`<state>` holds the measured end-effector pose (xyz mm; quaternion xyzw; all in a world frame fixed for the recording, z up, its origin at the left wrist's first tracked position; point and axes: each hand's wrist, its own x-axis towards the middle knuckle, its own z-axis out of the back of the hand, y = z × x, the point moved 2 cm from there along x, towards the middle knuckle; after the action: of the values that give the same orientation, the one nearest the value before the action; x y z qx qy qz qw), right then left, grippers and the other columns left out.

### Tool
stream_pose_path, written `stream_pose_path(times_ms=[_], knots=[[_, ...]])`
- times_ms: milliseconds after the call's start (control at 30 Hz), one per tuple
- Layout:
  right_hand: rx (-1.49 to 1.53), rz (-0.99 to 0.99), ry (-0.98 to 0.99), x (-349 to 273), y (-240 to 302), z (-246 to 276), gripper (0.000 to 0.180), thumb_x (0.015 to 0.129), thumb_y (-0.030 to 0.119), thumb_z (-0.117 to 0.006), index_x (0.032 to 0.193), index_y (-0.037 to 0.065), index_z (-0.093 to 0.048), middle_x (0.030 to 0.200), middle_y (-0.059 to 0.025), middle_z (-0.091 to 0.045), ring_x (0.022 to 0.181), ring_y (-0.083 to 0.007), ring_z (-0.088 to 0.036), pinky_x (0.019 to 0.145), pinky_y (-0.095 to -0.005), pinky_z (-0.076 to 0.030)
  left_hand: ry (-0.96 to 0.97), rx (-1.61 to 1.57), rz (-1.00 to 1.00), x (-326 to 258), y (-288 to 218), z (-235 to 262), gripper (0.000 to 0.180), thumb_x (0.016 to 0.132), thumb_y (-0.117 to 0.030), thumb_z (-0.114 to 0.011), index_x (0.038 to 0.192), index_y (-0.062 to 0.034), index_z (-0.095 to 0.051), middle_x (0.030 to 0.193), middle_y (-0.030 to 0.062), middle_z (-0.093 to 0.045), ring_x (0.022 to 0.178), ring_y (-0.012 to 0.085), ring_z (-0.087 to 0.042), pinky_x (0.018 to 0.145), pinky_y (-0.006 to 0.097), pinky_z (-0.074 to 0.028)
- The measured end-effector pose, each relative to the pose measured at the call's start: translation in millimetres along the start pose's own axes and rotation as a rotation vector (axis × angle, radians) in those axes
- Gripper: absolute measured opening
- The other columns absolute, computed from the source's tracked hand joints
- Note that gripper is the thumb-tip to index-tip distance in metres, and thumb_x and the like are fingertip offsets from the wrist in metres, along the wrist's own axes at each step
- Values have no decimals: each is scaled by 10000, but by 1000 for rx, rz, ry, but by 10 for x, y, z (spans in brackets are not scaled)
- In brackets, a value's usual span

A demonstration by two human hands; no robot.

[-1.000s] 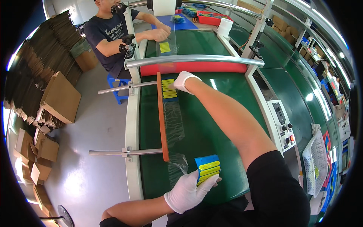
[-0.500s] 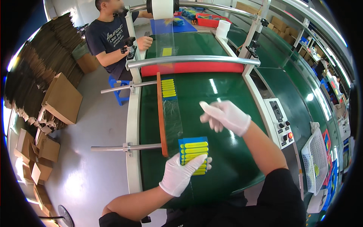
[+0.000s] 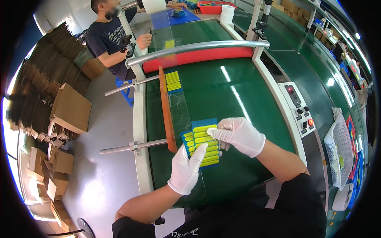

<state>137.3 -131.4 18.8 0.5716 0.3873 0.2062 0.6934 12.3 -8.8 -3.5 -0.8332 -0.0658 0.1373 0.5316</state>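
My gloved left hand [image 3: 185,171] is closed around a small stack of blue cards [image 3: 188,139] bearing rows of yellow-green strips, its thumb lying across the front. My gloved right hand [image 3: 243,137] pinches the right edge of the front blue card [image 3: 204,123], which is fanned a little up and right from those behind. Both hands are above the green conveyor belt [image 3: 238,178]. Farther up the belt, a similar blue card [image 3: 173,82] lies beside the orange-brown guide bar [image 3: 166,111], with clear plastic film [image 3: 179,109] trailing toward me.
A metal bar [image 3: 198,48] and red roller [image 3: 198,58] cross the belt. At the far left sits a co-worker [image 3: 113,43]. A control panel [image 3: 297,107] and white basket [image 3: 337,154] stand at right; cardboard boxes [image 3: 71,109] are on the left floor.
My right hand has come down and left from free air and taken hold of the front card. The stack in my left hand has risen slightly and fanned apart. The view has shifted.
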Motion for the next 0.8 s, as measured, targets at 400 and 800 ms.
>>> stream_pose_path(times_ms=[400, 800], knots=[[68, 104, -77, 345, 146, 271, 355, 926, 352, -624, 835, 9, -607, 672, -6, -574, 543, -53, -526, 493, -195, -433, -174, -72, -166, 33, -145, 118, 245, 998, -113, -460, 1199, 28, -454, 1068, 110, -589, 907, 228, -660, 802, 369, -562], [-177, -95, -52, 1764, -36, -10, 302, 925, 253, -604, 927, -49, -620, 748, -101, -628, 582, -166, -620, 515, -280, -522, 26, 39, -100, -106, -83, 14, 256, 1003, -138, -446, 1187, 39, -466, 1011, 210, -646, 887, 266, -674, 848, 384, -533]])
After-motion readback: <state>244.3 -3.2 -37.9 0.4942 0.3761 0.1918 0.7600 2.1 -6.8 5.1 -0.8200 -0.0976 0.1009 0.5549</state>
